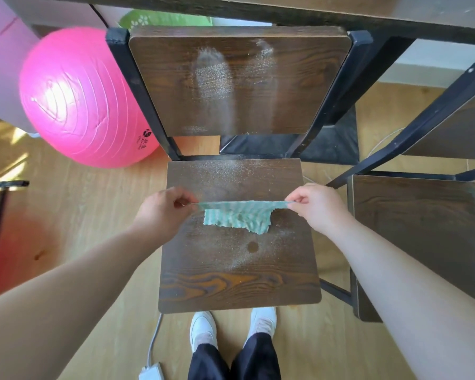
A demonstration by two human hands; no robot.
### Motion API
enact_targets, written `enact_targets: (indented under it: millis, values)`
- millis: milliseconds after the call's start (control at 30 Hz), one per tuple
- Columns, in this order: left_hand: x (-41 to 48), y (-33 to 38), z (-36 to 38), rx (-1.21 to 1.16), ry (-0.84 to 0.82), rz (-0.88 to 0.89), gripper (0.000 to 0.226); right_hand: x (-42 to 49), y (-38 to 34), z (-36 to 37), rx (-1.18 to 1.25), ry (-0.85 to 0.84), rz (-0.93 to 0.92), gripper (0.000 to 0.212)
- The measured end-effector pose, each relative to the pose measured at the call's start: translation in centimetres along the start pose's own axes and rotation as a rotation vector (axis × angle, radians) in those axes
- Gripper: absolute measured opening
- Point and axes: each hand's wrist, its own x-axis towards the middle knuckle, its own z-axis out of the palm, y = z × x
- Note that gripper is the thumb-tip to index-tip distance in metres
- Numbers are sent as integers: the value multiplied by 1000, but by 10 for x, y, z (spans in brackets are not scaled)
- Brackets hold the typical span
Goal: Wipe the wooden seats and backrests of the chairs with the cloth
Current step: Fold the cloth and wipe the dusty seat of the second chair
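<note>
A dark wooden chair stands right in front of me. Its seat [239, 272] and its backrest [239, 80] carry pale dusty streaks. A small teal cloth [237, 216] hangs stretched above the middle of the seat. My left hand [162, 209] pinches the cloth's left corner and my right hand [317, 205] pinches its right corner, so the top edge is taut between them. The cloth's lower edge droops close to the seat; whether it touches the wood I cannot tell.
A second dark wooden chair [420, 229] stands close on the right. A big pink exercise ball [83, 97] lies on the floor at the left. A table edge [285, 15] runs across the top. A white cable and adapter [152, 373] lie by my feet.
</note>
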Motion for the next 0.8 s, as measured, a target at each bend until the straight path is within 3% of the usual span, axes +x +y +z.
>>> enact_targets:
  millis: [467, 800]
  values:
    - [-92, -9, -17, -63, -69, 114, 9, -111, -13, -37, 291, -43, -3, 6]
    - [-93, -28, -8, 2, -200, 60, 9, -106, -2, -24, 241, -165, 25, 8]
